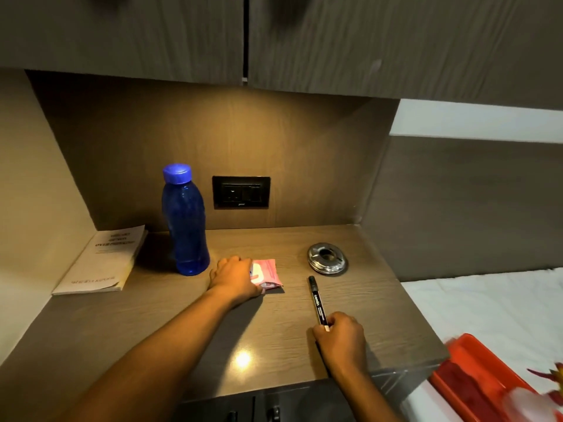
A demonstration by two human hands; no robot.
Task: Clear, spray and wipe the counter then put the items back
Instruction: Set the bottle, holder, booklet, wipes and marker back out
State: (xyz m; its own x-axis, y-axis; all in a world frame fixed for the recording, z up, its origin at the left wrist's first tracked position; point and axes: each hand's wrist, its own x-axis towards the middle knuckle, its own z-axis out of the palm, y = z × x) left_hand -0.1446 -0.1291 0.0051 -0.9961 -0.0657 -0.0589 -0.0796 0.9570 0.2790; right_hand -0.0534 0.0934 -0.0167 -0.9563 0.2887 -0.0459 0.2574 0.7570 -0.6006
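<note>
On the wooden counter (189, 336) my left hand (234, 280) lies over the left end of a pink packet (268, 274), fingers curled onto it. My right hand (339, 336) pinches the near end of a black marker (317, 300) that lies on the counter pointing away from me. A blue bottle (185, 220) with a blue cap stands upright just left of my left hand. A paperback book (102, 263) lies flat at the far left. A round metal ashtray (327, 258) sits at the back right, beyond the marker's tip.
A black socket plate (240, 192) is set in the back panel. Wall cabinets (274, 38) hang overhead. Right of the counter's edge lies a white bed surface (487, 306) with a red tray (481, 379) on it. Drawer fronts (259, 406) sit below the counter.
</note>
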